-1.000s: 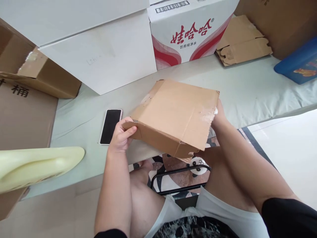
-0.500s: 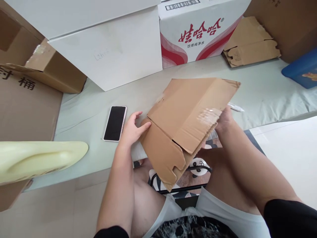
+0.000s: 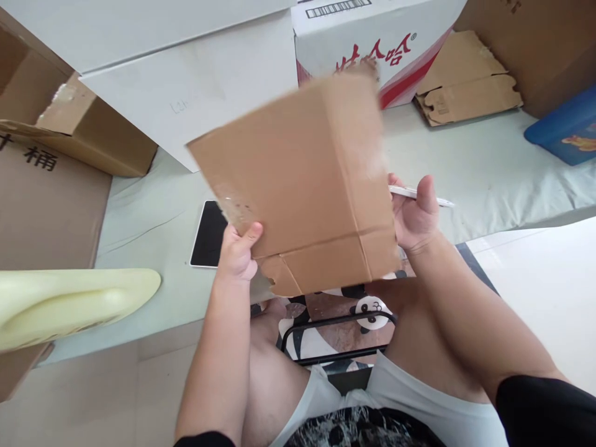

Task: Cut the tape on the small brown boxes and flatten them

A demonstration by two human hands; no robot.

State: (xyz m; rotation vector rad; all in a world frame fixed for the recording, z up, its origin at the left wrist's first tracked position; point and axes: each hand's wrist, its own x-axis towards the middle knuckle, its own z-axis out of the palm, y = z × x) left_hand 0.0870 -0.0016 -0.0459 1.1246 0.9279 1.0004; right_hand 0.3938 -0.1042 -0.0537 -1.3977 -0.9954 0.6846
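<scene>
A flattened brown cardboard box [image 3: 298,180] is raised and tilted in front of me, its flap side toward my lap. With the thumb on its face, my left hand [image 3: 239,251] grips the lower left edge. My right hand [image 3: 416,214] is at the right edge, palm up and thumb spread away from the cardboard; some of its fingers are hidden. A white pen [image 3: 410,193] shows between that thumb and a fingertip, and I cannot tell whether the hand touches it. The phone [image 3: 205,239] lies on the table, partly covered by my left hand and the box.
White boxes [image 3: 195,93] and a red-and-white water carton [image 3: 321,46] stand at the back. Another flattened cardboard box [image 3: 475,99] lies at the back right, near a blue container [image 3: 565,130]. A pale yellow object [image 3: 79,304] juts in from the left, by brown boxes [image 3: 112,139].
The cardboard box has been turned and lifted up and to the left. My left hand has closed on its edge. My right thumb has come into sight, apart from the cardboard.
</scene>
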